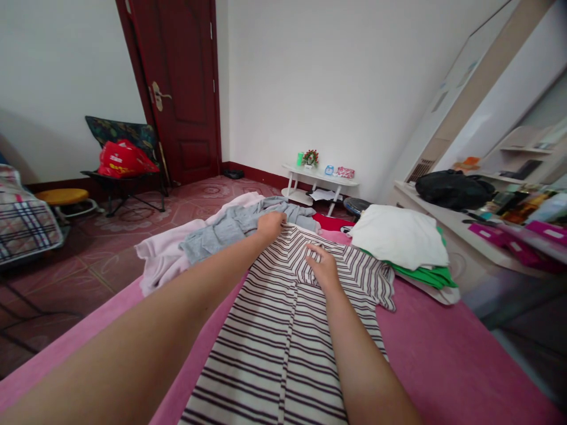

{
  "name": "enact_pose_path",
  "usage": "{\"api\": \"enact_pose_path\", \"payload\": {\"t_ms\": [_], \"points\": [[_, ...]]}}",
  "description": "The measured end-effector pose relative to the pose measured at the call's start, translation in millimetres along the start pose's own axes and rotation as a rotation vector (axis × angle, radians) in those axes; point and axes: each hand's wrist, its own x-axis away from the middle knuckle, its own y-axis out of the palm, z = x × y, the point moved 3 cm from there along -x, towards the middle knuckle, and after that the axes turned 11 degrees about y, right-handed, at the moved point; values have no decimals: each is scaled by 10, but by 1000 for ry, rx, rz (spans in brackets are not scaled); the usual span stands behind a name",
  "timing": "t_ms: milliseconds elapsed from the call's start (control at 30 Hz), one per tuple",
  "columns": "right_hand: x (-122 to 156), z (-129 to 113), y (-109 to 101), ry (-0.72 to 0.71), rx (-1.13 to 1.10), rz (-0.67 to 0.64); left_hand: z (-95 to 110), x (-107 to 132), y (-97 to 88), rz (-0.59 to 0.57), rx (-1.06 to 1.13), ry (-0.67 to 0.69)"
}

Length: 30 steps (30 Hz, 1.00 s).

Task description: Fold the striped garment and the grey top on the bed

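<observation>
pink bed (443, 360), striped shirt (283, 330), clothes piles (398, 236)

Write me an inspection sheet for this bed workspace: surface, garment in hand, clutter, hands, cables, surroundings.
Surface: pink bed cover, bare along the right side.
Garment in hand: striped shirt laid flat, running from the near edge to the collar end.
Clutter: grey garment and pale pink garment at the far left; white folded cloth on a green one at the right; red cloth behind the collar.
Hands: left hand closed on the shirt's top edge; right hand flat on the collar area.
Cables: nothing seen.
Surroundings: dark red door, chair with red bag, small white table, cluttered counter.
</observation>
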Motion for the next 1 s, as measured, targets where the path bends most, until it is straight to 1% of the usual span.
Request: {"api": "enact_pose_path", "payload": {"t_ms": [100,167,267,367,433,500,567,633,700,733,800,833,867,900,1000], "points": [[-8,16,-4,23,-35,25,2,88,-32,55,15,15],[-10,15,7,59,-114,27,-40,108,-78,83,22,3],[-17,-34,64,91,-262,-6,-149,55,-192,120,19,-42],[-36,-112,153,79,-310,-19,-241,-51,-305,142,0,-71],[-53,-141,212,80,-261,-5,-261,-101,-343,141,-16,-71],[-68,-132,260,93,-149,14,-232,-105,-348,130,-29,-60],[-80,-90,291,110,-35,30,-142,-60,-340,125,-41,-23],[-86,-49,311,85,27,34,12,33,-326,125,-47,55],[-83,-29,322,16,51,36,210,174,-290,109,-38,176],[-78,-26,324,-21,58,40,317,263,-254,88,-21,265],[-65,-25,320,-67,66,54,501,474,-139,35,28,449],[-60,-23,310,-71,67,69,558,585,-60,3,47,507],[-57,-15,295,-58,67,92,587,689,29,-28,58,530],[-54,-3,275,-31,68,121,590,779,121,-51,58,519],[-47,50,182,82,80,209,526,947,351,-61,35,421]]}}
